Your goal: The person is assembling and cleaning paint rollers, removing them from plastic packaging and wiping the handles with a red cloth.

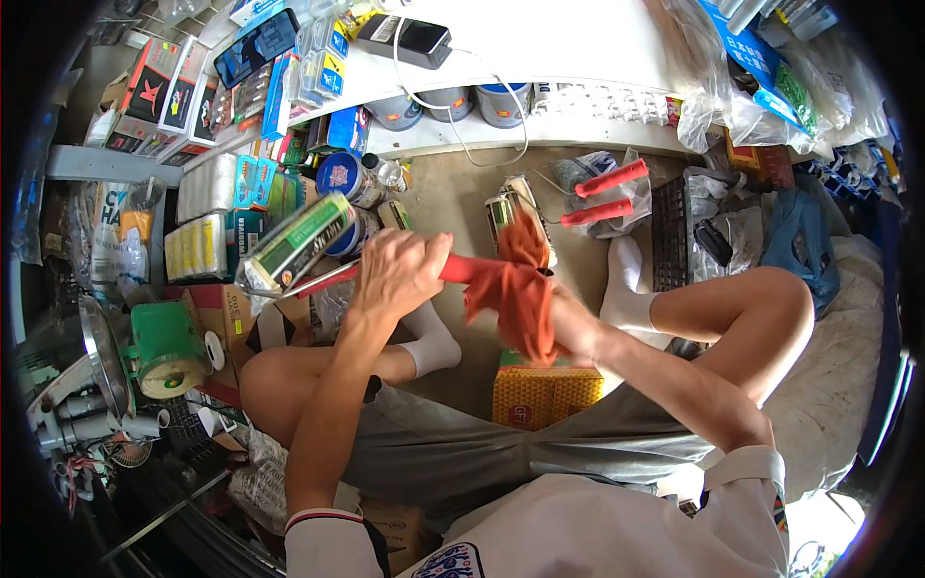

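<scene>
My left hand (400,275) is wrapped round the red handle of a paint roller (306,239). The roller's sleeve, in a green and cream printed wrapper, points to the upper left on its wire frame. A crumpled red cloth (511,308) is bunched over the far end of the handle. My right hand (575,330), smeared by motion, closes on this cloth. On the floor beyond lie other wrapped rollers (501,217). Beside them, two more red handles (612,179) rest on a clear plastic bag.
A yellow carton (544,395) stands between my legs. Ahead is a white shelf (559,43) with a power bank (409,40) and cable, and several tins (501,104) underneath. Stacked boxes (159,96) and a green machine (166,349) crowd the left, a black crate (672,231) the right.
</scene>
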`<control>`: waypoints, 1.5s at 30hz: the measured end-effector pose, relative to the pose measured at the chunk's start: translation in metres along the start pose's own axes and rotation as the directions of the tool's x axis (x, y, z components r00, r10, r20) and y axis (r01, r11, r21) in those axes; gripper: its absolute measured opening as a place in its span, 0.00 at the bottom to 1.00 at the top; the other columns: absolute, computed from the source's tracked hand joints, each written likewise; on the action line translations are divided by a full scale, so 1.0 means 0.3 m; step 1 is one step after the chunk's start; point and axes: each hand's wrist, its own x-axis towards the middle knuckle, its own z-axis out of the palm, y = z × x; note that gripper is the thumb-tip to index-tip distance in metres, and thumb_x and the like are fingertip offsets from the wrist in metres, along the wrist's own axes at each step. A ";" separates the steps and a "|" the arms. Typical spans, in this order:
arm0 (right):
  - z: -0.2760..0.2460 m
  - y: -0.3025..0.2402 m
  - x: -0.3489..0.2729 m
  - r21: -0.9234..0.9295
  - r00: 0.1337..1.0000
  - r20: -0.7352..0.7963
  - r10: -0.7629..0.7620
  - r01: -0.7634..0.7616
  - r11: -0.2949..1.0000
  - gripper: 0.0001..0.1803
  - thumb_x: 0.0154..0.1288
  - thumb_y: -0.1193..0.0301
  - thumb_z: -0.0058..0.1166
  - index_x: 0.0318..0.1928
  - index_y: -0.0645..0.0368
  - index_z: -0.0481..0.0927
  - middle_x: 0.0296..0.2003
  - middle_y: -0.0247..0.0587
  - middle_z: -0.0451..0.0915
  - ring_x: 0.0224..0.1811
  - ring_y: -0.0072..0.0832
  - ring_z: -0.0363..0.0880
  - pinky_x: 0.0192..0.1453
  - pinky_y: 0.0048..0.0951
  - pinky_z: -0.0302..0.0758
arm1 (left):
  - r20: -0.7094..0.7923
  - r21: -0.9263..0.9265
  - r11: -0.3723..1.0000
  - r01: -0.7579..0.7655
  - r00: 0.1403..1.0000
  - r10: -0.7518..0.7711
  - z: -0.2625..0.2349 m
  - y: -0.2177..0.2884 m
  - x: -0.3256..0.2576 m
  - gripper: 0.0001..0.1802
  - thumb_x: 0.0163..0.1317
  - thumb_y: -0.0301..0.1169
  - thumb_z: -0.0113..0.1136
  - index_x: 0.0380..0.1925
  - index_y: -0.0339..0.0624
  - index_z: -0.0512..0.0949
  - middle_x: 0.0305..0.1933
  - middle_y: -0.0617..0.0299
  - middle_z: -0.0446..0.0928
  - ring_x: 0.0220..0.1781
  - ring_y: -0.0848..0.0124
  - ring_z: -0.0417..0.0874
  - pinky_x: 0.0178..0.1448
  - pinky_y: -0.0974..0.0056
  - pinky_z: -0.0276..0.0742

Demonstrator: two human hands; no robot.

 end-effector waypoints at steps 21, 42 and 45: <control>-0.033 -0.251 -0.002 0.842 0.875 0.364 0.320 -0.456 0.289 0.18 0.81 0.57 0.33 0.57 0.48 0.75 0.31 0.21 0.74 0.22 0.11 0.63 0.30 0.19 0.62 | -0.028 -0.123 0.968 0.219 0.974 -0.224 0.043 0.014 -0.030 0.09 0.54 0.29 0.68 0.23 0.43 0.76 0.21 0.53 0.79 0.25 0.52 0.83 0.30 0.52 0.77; -0.401 -0.383 -0.085 0.252 0.853 -0.521 0.043 0.106 0.962 0.19 0.80 0.62 0.37 0.60 0.58 0.71 0.37 0.34 0.79 0.24 0.18 0.72 0.27 0.24 0.70 | -0.283 -0.460 0.834 0.304 0.840 -0.462 -0.086 -0.029 -0.018 0.24 0.64 0.24 0.65 0.15 0.41 0.61 0.12 0.58 0.60 0.14 0.67 0.59 0.21 0.61 0.58; -0.404 -0.408 -0.152 -0.111 0.833 -0.548 -0.073 0.014 0.994 0.25 0.77 0.68 0.50 0.70 0.57 0.66 0.49 0.36 0.81 0.46 0.23 0.81 0.51 0.28 0.80 | -0.159 -0.640 0.706 0.304 0.846 -0.508 -0.077 0.011 0.036 0.22 0.69 0.26 0.60 0.17 0.40 0.62 0.14 0.62 0.60 0.17 0.71 0.59 0.24 0.61 0.55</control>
